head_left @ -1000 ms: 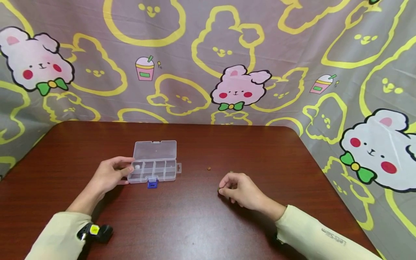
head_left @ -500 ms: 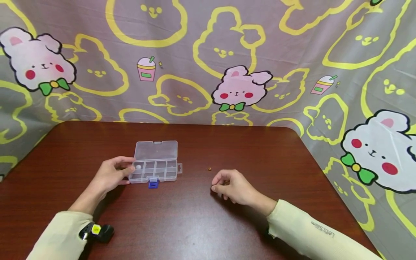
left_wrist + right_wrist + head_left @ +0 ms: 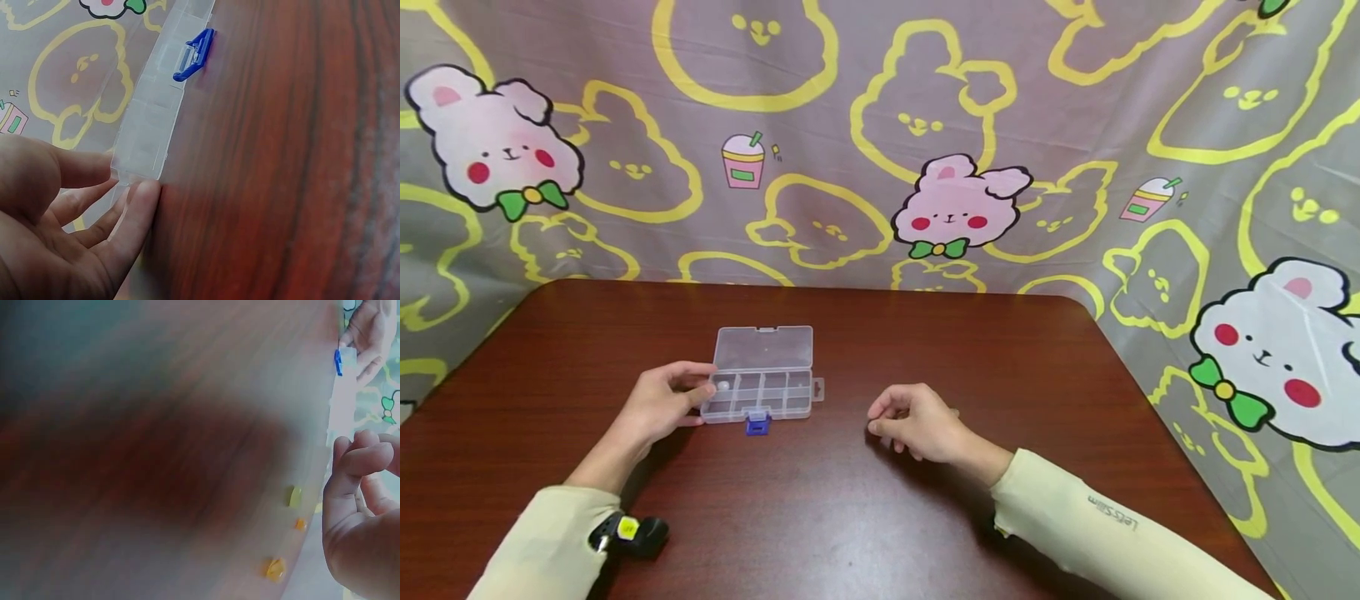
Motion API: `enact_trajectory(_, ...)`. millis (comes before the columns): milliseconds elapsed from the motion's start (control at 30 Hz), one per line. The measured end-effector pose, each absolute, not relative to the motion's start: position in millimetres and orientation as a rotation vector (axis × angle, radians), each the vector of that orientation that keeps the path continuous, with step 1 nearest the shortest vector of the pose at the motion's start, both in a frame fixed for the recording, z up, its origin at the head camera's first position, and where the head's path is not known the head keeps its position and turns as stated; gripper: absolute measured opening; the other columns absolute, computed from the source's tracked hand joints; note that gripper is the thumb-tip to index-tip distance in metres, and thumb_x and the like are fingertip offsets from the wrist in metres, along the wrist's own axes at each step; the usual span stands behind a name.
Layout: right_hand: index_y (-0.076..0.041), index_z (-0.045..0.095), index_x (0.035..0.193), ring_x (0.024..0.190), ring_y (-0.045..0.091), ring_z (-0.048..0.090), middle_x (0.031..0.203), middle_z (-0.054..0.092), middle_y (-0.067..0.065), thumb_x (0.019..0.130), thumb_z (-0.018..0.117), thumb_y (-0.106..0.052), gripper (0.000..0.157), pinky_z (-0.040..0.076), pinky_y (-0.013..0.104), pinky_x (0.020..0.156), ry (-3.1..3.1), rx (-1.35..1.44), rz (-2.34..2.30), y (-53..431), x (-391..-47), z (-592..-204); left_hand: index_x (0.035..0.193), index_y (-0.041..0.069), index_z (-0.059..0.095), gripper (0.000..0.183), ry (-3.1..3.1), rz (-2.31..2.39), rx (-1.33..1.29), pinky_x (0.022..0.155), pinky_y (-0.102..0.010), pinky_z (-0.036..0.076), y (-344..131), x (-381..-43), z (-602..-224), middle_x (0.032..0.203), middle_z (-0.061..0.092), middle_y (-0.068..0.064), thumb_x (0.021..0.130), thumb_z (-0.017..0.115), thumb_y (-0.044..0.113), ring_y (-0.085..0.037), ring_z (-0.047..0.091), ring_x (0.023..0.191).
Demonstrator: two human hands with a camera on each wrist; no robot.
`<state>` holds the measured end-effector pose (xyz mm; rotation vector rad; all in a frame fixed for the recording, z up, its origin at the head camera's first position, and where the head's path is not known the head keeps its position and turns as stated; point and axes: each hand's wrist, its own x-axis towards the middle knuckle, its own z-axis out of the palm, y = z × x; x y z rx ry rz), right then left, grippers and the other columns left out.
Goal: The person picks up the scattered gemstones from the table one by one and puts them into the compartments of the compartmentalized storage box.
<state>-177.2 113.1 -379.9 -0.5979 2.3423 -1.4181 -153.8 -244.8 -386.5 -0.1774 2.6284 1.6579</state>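
My left hand grips the left end of a clear plastic compartment box, thumb in front and fingers behind. Its lid lies back, and a blue latch hangs at the front. A small whitish round thing sits in the back left compartment. To the right of the box, my right hand is above the table with thumb and index finger pinched together on a small dark piece, mostly hidden by the fingertips. In the right wrist view a yellow-green piece, an orange piece and an amber piece lie nearby.
The brown wooden table reaches back to a patterned curtain that hangs behind it and along the right. A black wrist camera sits on the left sleeve.
My right hand has moved left toward the box, fingertips still together, and now covers the small brown piece seen beside it before. The left hand keeps its grip on the box.
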Motion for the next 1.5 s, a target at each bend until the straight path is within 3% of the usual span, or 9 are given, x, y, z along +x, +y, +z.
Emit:
enact_trajectory(933,-0.003,0.073,0.090,0.047,0.016,0.054,0.073,0.067,0.022,0.087,0.074,0.000,0.004,0.039,0.023,0.038,2.290,-0.694,-1.490,54,-196,-373,0.132,-0.009,0.056,0.036,2.624,1.660,-0.208,0.064,-0.033,0.060,-242,-153,-385,0.116,0.060,-0.026,0.098,0.063,0.002,-0.024,0.063,0.088)
enact_trajectory(1100,0.000,0.073,0.091,0.048,0.016,0.056,0.079,0.069,0.021,0.088,0.073,0.002,0.004,0.047,0.025,0.046,2.290,-0.726,-1.504,45,-202,-372,0.132,-0.009,0.056,0.036,2.618,1.661,-0.211,0.064,-0.033,0.061,-243,-154,-384,0.115,0.060,-0.026,0.098,0.063,0.002,-0.023,0.063,0.087)
enact_trajectory(1500,0.000,0.075,0.091,0.048,0.014,0.053,0.070,0.066,0.002,0.089,0.073,0.000,0.003,0.047,0.023,0.047,2.357,-0.735,-1.496,20,-212,-374,0.132,-0.009,0.057,0.037,2.619,1.664,-0.211,0.064,-0.033,0.061,-243,-154,-385,0.116,0.060,-0.027,0.098,0.063,0.002,-0.024,0.063,0.088)
